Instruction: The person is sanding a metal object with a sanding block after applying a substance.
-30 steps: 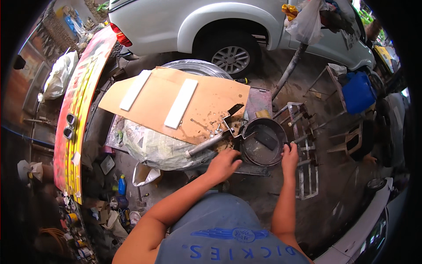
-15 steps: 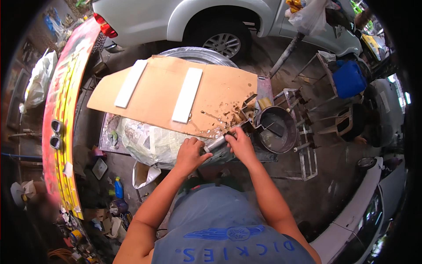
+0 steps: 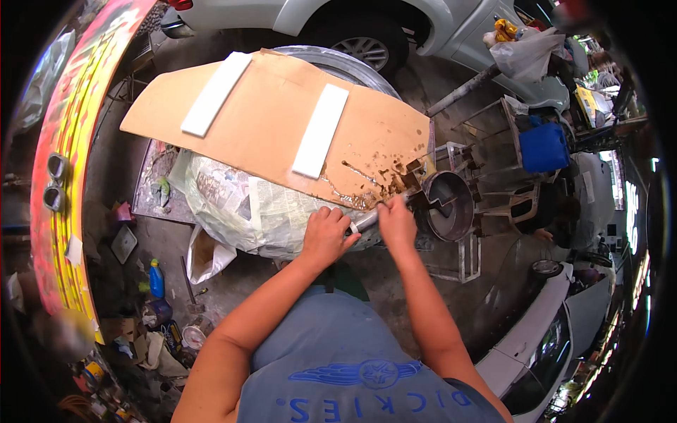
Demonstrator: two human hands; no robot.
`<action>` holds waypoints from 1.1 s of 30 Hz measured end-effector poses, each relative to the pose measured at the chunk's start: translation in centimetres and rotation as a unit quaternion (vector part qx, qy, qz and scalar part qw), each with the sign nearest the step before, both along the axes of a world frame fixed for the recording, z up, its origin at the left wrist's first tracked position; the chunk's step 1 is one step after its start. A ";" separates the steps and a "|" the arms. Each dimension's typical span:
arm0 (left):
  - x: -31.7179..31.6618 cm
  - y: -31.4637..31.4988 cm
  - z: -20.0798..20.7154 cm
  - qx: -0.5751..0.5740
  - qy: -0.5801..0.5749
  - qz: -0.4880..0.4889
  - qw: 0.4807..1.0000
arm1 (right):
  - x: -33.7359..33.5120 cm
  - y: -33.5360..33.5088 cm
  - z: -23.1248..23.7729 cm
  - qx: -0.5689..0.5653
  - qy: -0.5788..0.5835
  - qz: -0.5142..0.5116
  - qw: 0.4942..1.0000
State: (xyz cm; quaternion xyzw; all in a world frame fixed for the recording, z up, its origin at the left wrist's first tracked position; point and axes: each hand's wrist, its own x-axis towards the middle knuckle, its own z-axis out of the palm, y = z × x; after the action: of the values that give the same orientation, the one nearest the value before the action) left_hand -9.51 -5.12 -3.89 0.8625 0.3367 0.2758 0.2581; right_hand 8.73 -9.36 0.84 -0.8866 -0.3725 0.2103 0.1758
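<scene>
We log a stained board [image 3: 149,196] as the support, bearing a bulky newspaper-covered form [image 3: 271,211]. Across that lies a brown cardboard sheet [image 3: 264,127] — two white strips [image 3: 321,132] on top. Floor [image 3: 236,289], near left: blue bottle [image 3: 156,282].

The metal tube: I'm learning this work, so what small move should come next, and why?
Perhaps firm up the left hand around the near end of the metal tube: it sits at that end, grip unclear, while the right hand is closed farther along, beside the wet, stained cardboard.
</scene>
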 end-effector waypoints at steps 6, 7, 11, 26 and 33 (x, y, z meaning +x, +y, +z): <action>0.0 0.2 -0.3 -0.013 0.007 -0.004 1.000 | 0.1 0.8 0.7 -0.013 -0.038 0.052 0.998; 0.1 0.3 -0.4 -0.010 0.003 0.001 1.000 | 0.0 0.6 0.6 -0.005 -0.031 0.052 0.998; 0.1 0.3 -1.0 -0.003 -0.004 0.009 1.000 | -3.6 -3.2 -0.3 0.002 0.050 0.084 0.995; 0.2 0.2 -1.0 0.001 -0.009 -0.010 1.000 | -2.4 -3.3 -2.6 0.058 0.028 0.023 0.998; 0.0 0.1 -1.2 -0.002 -0.005 -0.002 1.000 | -2.4 1.4 1.6 -0.128 -0.149 0.136 0.971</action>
State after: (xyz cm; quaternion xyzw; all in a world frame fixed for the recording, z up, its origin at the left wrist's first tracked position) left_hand -9.53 -5.05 -5.05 0.8611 0.3344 0.2790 0.2623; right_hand 6.37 -7.94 2.44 -0.8641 -0.4818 0.1433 -0.0266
